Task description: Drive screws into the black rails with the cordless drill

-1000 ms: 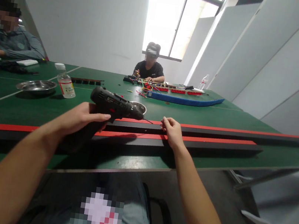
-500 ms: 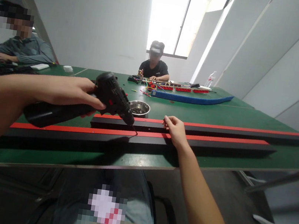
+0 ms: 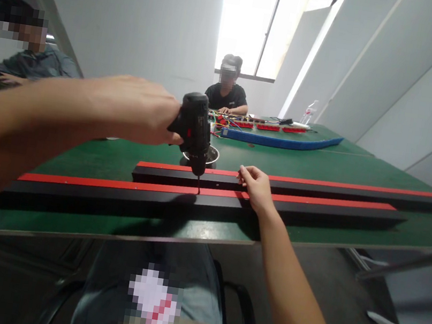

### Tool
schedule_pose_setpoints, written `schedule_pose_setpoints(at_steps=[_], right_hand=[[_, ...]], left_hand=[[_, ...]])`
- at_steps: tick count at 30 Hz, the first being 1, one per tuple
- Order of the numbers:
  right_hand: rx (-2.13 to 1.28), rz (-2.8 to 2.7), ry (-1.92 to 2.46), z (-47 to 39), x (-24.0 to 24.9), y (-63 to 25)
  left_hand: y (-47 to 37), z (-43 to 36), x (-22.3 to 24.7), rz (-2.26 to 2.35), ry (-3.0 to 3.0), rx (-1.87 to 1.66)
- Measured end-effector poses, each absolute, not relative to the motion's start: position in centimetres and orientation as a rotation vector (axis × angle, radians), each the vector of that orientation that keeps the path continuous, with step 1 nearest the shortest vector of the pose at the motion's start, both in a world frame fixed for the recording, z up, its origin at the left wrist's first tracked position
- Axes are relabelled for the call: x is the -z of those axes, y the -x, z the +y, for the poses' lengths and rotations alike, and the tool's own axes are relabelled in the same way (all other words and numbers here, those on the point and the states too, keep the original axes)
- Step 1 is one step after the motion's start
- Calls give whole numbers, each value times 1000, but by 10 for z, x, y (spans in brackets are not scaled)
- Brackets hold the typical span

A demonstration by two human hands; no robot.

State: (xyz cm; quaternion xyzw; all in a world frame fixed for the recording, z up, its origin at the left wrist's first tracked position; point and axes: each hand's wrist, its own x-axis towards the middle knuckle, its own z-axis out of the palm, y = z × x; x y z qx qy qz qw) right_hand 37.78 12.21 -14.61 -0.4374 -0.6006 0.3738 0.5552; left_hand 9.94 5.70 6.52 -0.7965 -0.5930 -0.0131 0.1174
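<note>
My left hand [image 3: 148, 111] is wrapped round the grip of a black cordless drill [image 3: 195, 129]. The drill points down almost upright, and its thin bit meets the red top of the nearer long black bar [image 3: 84, 197]. Small screws or holes dot that red strip. To the right of the bit, my right hand [image 3: 254, 184] hovers over the bars with its fingertips pinched; what they hold is too small to make out. A second red-topped black bar [image 3: 341, 190] lies just behind. Partly hidden by the drill, a metal bowl [image 3: 212, 155] of small dark parts stands beyond.
Farther back on the green table [image 3: 281, 158] lie a curved blue bar [image 3: 280, 140] and red parts with coloured wires [image 3: 241, 124]. A clear bottle [image 3: 309, 111] stands at the back right. One person [image 3: 228, 96] sits opposite, another [image 3: 40, 60] at the left.
My left hand has raised the back of the drill and swung it from a slant to nearly upright, the bit staying at the nearer bar. My right hand has hardly moved.
</note>
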Motion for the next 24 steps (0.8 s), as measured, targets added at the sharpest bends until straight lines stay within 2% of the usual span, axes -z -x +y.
schedule_pose_setpoints(at_steps=[2, 9, 15, 24], right_hand=[[-880, -1418, 1029, 122, 146, -378], [-864, -1449, 1044, 122, 149, -378], [-670, -1521, 1060, 118, 146, -377], [-208, -1824, 1611, 109, 147, -502]], left_hand=[[-110, 53, -61, -1656, 2258, 2], [-125, 48, -56, -1725, 2308, 262], [-127, 46, -57, -1716, 2240, 206], [-119, 44, -50, -1659, 2272, 241]])
